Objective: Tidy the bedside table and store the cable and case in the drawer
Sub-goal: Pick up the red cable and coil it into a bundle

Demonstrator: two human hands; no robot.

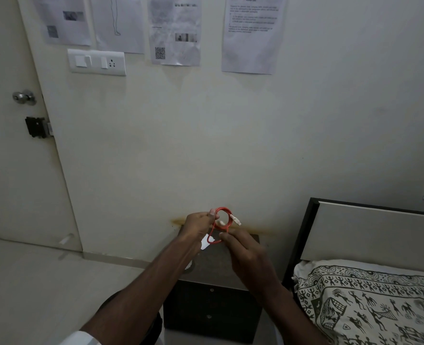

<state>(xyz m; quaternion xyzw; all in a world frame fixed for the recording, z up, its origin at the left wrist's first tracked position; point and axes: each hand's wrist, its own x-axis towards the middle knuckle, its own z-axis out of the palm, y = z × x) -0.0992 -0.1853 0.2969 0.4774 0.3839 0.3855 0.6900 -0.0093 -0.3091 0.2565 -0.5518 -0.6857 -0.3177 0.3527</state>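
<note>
An orange cable (pixel 227 212) with a white plug at one end is coiled into small loops and held in the air above the dark bedside table (pixel 213 272). My left hand (pixel 198 226) pinches the coil's upper left side. My right hand (pixel 247 255) grips the lower loop from the right. A white object (pixel 206 241) lies on the tabletop, mostly hidden behind my hands; what it is cannot be told. Two drawer fronts (pixel 212 303) with small knobs face me, both closed.
A bed with a patterned black-and-white pillow (pixel 370 302) and a headboard (pixel 370 235) stands right of the table. A door (pixel 19 145) with a knob is at the left. Papers and a switch plate (pixel 96 62) hang on the wall. Pale floor lies to the left.
</note>
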